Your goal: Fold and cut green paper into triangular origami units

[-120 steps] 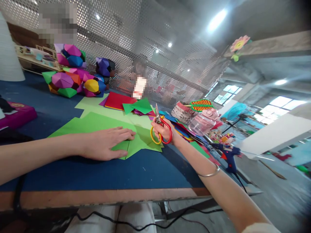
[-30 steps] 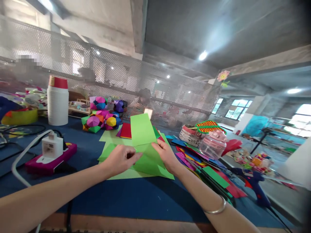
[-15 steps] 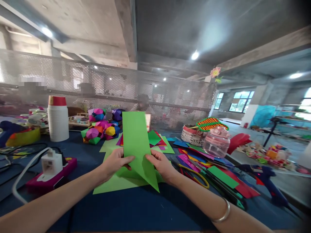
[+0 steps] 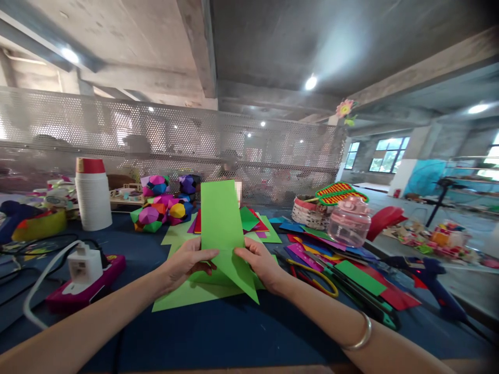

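Both my hands hold one green paper strip [image 4: 220, 218] upright above the blue table [image 4: 234, 332]. My left hand [image 4: 186, 266] pinches its lower left edge, my right hand [image 4: 260, 264] its lower right edge. The strip's bottom end folds down into a pointed flap. Under it lies a larger green sheet [image 4: 187, 292]. The red and yellow scissors [image 4: 315, 277] lie on the table just right of my right hand.
Coloured paper sheets [image 4: 351, 275] are spread at the right, with a pink jar [image 4: 349, 224], a basket [image 4: 307, 212] and a blue glue gun [image 4: 436, 291]. Paper polyhedra [image 4: 163, 202], a white cup stack [image 4: 92, 193] and a pink box [image 4: 83, 278] with cables sit at the left.
Four seconds ago my right hand held the scissors and my left pressed the paper flat. Since then the scissors were put down and both hands lifted the green strip upright.
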The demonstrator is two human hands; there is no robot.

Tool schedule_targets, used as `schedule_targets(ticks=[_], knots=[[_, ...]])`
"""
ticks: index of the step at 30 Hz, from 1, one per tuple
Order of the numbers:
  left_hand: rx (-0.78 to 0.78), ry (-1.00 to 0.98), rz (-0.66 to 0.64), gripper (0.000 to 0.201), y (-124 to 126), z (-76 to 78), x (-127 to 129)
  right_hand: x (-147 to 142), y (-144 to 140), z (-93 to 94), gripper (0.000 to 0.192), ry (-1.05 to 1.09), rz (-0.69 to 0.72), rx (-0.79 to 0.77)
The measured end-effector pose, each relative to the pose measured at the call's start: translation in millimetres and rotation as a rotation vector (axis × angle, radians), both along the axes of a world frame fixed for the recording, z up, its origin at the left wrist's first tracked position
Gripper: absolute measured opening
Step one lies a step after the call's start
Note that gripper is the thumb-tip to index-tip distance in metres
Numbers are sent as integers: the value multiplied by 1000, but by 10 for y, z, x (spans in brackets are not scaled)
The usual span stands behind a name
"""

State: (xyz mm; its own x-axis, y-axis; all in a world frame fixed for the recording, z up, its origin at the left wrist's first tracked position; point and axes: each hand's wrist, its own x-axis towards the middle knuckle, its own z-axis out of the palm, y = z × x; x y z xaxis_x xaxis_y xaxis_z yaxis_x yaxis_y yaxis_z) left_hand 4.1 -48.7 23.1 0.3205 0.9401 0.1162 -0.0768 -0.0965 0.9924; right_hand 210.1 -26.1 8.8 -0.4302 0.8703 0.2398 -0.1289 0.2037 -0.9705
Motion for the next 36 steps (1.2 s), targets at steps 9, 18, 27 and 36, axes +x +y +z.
schedule_targets(ticks=[9, 18, 27, 36], knots=[[-46, -59, 28, 22, 18, -28, -30, -13, -51, 27, 26, 12, 5, 7], [-45, -147, 10, 24, 47, -74, -37, -35, -67, 29, 22, 73, 5, -62], [-69, -237, 12, 24, 34, -73, -37, -63, -111, 69, 16, 145, 11, -111], [-148, -361, 66, 20, 74, -93, -16, -59, -110, 48, 7, 205, -99, -123]])
